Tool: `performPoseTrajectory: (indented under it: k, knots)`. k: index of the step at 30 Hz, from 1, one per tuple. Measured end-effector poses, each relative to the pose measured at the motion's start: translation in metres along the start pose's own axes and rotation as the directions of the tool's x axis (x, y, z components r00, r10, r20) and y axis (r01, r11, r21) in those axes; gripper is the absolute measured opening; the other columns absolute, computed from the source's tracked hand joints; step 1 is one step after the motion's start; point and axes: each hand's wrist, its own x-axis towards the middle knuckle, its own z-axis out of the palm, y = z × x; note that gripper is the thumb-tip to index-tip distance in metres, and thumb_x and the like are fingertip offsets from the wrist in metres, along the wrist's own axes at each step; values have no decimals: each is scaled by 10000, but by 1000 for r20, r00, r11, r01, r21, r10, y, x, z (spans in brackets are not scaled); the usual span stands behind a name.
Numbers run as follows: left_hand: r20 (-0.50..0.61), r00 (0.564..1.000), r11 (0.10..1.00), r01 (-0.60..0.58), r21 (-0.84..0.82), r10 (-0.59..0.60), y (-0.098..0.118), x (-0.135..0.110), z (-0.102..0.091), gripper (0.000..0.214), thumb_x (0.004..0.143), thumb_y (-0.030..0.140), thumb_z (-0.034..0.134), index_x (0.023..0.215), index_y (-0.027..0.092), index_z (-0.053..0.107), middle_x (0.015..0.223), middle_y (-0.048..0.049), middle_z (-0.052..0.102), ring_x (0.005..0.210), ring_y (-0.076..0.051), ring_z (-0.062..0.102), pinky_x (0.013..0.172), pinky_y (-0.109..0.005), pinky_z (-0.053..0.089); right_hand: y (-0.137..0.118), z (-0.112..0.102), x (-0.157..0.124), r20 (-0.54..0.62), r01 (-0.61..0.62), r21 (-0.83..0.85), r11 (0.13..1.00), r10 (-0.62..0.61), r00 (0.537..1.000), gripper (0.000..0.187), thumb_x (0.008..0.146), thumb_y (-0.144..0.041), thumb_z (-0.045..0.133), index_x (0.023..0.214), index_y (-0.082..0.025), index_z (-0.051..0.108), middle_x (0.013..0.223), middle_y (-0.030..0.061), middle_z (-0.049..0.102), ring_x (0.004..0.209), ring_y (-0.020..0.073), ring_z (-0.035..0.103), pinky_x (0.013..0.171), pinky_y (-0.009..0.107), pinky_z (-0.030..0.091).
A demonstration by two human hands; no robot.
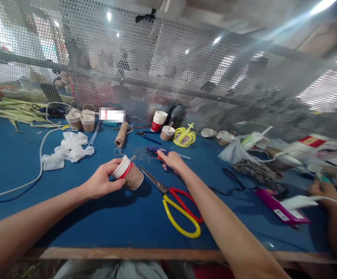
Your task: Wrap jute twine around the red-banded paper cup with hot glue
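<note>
A paper cup [133,176], white at the rim with a red band and partly wrapped in brown twine, is tilted in my left hand [106,178], thumb and fingers closed round its rim end. My right hand [170,159] is wrapped round a blue glue gun [153,150] with an orange trigger, its nozzle pointing left over the table. Scissors [164,189] with one red and one yellow handle lie beneath, blades toward the cup. Behind the cup is a roll of twine [121,134], a loose strand trailing from it.
On the blue table [98,224] are crumpled white plastic [69,147], pliers [148,136], a yellow crown [184,136], a red-and-white cup stack [158,121] and twine-wrapped cups [87,121]. Another person's hand [325,192] is at right by a purple packet [281,207]. A perforated metal screen [145,58] stands behind.
</note>
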Motion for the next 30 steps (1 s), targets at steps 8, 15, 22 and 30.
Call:
performPoseTrajectory:
  k: [8, 15, 22, 30]
  knots:
    - [17, 996, 992, -89, 86, 88, 4, 0, 1, 75, 709, 149, 539, 738, 107, 594, 1064, -127, 559, 963, -213, 545, 882, -300, 409, -44, 6, -47, 181, 146, 138, 980, -170, 969, 403, 732, -483, 531, 471, -184, 597, 600, 63, 621, 690, 185, 552, 614, 287, 345]
    - [59, 987, 976, -156, 151, 149, 12, 0, 3, 123, 692, 114, 531, 790, 108, 604, 1014, -114, 568, 988, -214, 530, 902, -298, 402, -51, 37, -70, 470, -68, 531, 845, -226, 853, 438, 714, -557, 501, 662, -158, 674, 770, 62, 656, 749, 158, 548, 614, 274, 358]
    - [134, 979, 969, -174, 175, 152, 22, 3, 3, 97, 684, 96, 517, 725, 121, 601, 956, -92, 583, 994, -196, 514, 894, -274, 400, -53, 39, -72, 475, -215, 741, 636, -271, 837, 217, 522, -319, 712, 631, -147, 638, 672, 4, 602, 658, 104, 520, 650, 251, 384]
    - [66, 988, 990, 140, -3, -139, 15, 5, 0, 192, 702, 206, 546, 853, 102, 601, 916, -70, 594, 803, -173, 559, 733, -264, 436, -54, 23, -85, 259, -78, 838, 540, -269, 927, 171, 577, -290, 698, 622, -183, 573, 691, -38, 568, 685, 78, 500, 634, 219, 373]
